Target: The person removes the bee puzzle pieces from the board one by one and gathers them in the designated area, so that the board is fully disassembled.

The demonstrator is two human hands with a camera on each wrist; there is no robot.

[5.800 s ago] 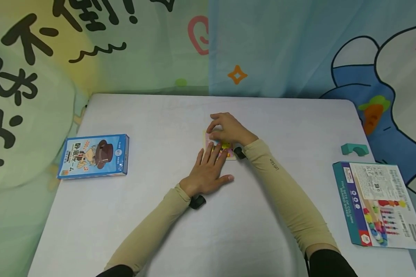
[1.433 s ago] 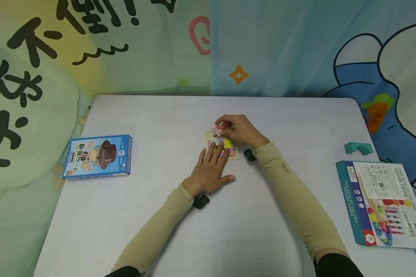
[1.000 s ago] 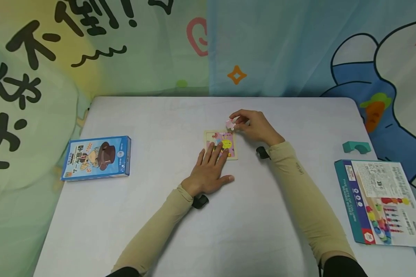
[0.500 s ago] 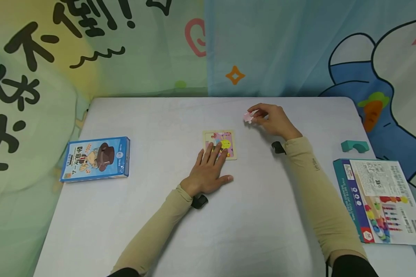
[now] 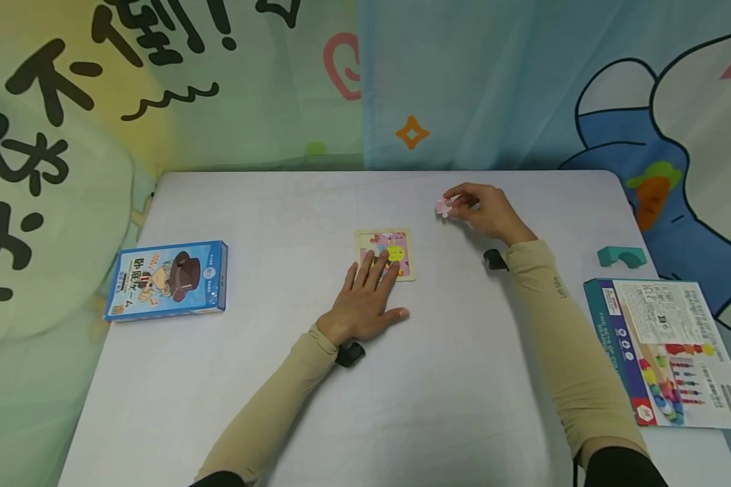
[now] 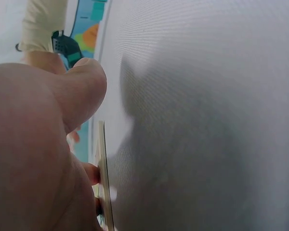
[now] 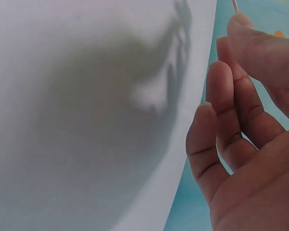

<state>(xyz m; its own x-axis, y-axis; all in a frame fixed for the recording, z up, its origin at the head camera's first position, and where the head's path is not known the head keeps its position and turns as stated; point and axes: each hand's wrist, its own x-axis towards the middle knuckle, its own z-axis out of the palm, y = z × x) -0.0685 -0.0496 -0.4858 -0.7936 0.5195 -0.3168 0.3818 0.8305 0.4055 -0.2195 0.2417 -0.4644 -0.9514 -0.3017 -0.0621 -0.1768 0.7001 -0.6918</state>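
In the head view, my right hand (image 5: 484, 211) pinches a small pink jigsaw puzzle piece (image 5: 442, 207) between thumb and fingertips, above the table's far side. The right wrist view catches only a thin edge of that piece (image 7: 235, 6) at the thumb tip. My left hand (image 5: 362, 304) lies flat with fingers spread, its fingertips resting on a small square jigsaw puzzle (image 5: 402, 238) with a pale yellow frame and a pink and yellow picture. Those fingers hide the puzzle's lower left part. From the left wrist, the frame's thin edge (image 6: 103, 163) shows beyond the thumb (image 6: 86, 91).
A blue game box (image 5: 164, 281) lies on the left of the white table (image 5: 292, 210). On the right are a green arch block (image 5: 623, 257) and a large white and teal box (image 5: 670, 352) overhanging the edge. A printed curtain (image 5: 268, 135) hangs behind.
My right hand was over the puzzle, then lifted the pink puzzle piece off it and carried it right and slightly away. It has nearly stopped moving. My left hand stayed in place.
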